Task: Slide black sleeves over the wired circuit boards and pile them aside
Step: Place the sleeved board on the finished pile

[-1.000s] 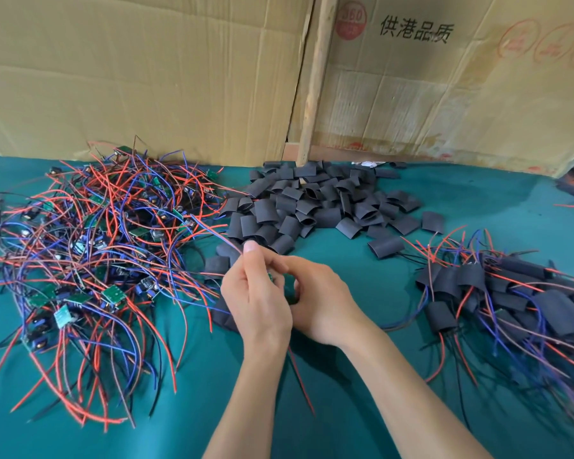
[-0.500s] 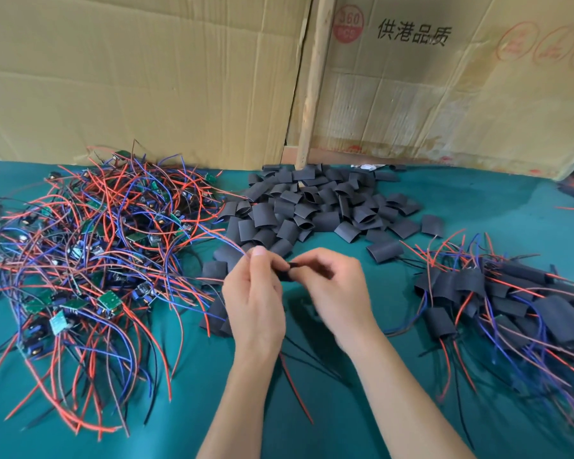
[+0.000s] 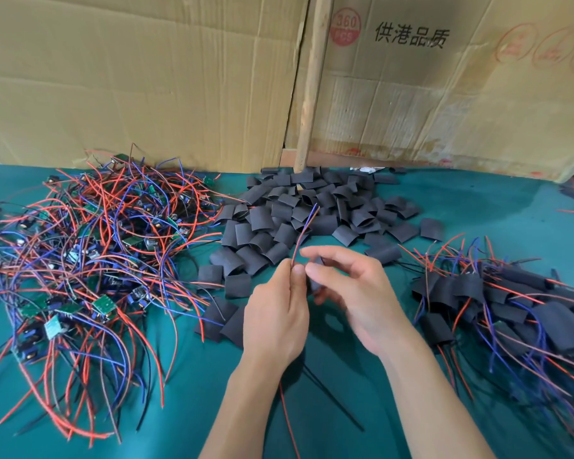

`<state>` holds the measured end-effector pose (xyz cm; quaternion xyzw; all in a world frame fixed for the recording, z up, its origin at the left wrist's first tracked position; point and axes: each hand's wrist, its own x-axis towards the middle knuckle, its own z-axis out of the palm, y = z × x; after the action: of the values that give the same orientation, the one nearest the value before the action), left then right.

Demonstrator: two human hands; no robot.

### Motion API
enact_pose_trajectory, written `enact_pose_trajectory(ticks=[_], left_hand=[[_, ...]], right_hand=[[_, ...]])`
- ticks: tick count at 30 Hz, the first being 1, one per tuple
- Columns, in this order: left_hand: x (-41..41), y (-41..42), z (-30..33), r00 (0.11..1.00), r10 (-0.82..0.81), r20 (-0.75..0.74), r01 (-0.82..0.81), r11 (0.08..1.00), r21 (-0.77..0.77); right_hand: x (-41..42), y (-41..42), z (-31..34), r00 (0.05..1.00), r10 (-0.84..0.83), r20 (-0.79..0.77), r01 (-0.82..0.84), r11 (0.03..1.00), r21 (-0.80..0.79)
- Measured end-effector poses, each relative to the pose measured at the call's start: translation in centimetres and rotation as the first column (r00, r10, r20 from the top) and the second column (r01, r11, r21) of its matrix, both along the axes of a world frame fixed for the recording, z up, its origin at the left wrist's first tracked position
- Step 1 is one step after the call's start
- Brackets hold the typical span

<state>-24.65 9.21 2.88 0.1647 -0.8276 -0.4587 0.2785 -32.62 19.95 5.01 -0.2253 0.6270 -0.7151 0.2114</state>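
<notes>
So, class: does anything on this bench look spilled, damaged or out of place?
Little stands out. A few black sleeves lie apart from the main sleeve heap on the green cloth, and the bare boards are a tangle of wires. Nothing looks damaged.

Work surface: flat teal-green cloth-covered table (image 3: 478, 207) — runs edge to edge.
Backdrop: creased brown corrugated cardboard sheets (image 3: 130, 81), upright along the table's far edge.
Divider: pale vertical wooden strip (image 3: 314, 81) between sheets.
Markings: black printed characters, red round stamps — right sheet.
Light: soft, even.
</notes>
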Motion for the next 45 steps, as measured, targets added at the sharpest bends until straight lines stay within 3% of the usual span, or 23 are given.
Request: enact_pose_trajectory(ticks=[2,6,9,13,16,24,29,33,39,42,45], left_hand=[[-0.1,-0.1,-0.1,1.0,-0.002,-0.022,0.003,0.998,0.055],[-0.1,0.0,-0.1,1.0,-0.005,-0.019,0.006,0.999,0.04],[0.0,0.0,-0.2,0.999,0.001,0.036,0.001,0.999,-0.051],[0.0,0.2,-0.5,0.993,-0.015,0.119,0.034,0.986,-0.162],[0.0,0.5,-0.4,0.987,-0.019,0.158,0.059,0.966,-0.251],[0.2,0.5,-0.1,0.975,-0.025,0.223,0.1,0.938,-0.332],[0.2,0.6,0.3,0.97,-0.036,0.239,0.115,0.937,-0.329],[0.3,0.7,0.3,0.974,-0.023,0.225,0.074,0.973,-0.219],[0.6,0.8,0.7,0.975,-0.072,0.208,0.078,0.997,-0.022],[0.6,0.6,0.7,0.986,-0.108,0.127,0.1,0.993,0.069],[0.4,0.5,0.8,0.994,-0.104,0.024,0.098,0.976,0.197]], right_hand=[[-0.4,0.7,-0.1,0.99,0.126,0.064,-0.122,0.991,-0.062],[-0.6,1.1,0.0,0.994,0.082,0.075,-0.079,0.996,-0.043],[-0.9,1.1,0.8,0.986,-0.089,0.138,0.107,0.986,-0.126],[-2.6,2.8,1.9,0.845,-0.359,0.396,0.504,0.782,-0.366],[-3.4,3.4,2.1,0.787,-0.412,0.459,0.592,0.713,-0.375],[-3.0,2.5,2.2,0.843,-0.32,0.431,0.495,0.775,-0.393],[-2.4,2.1,1.8,0.937,-0.228,0.264,0.296,0.92,-0.255],[-1.4,1.1,1.4,0.97,-0.059,0.238,0.093,0.987,-0.134],[-1.3,1.0,1.2,0.99,-0.015,0.138,0.017,1.0,-0.015],[-1.2,0.8,1.0,0.99,-0.054,0.129,0.057,0.998,-0.017],[-1.7,0.8,0.8,0.962,-0.168,0.216,0.197,0.973,-0.118]])
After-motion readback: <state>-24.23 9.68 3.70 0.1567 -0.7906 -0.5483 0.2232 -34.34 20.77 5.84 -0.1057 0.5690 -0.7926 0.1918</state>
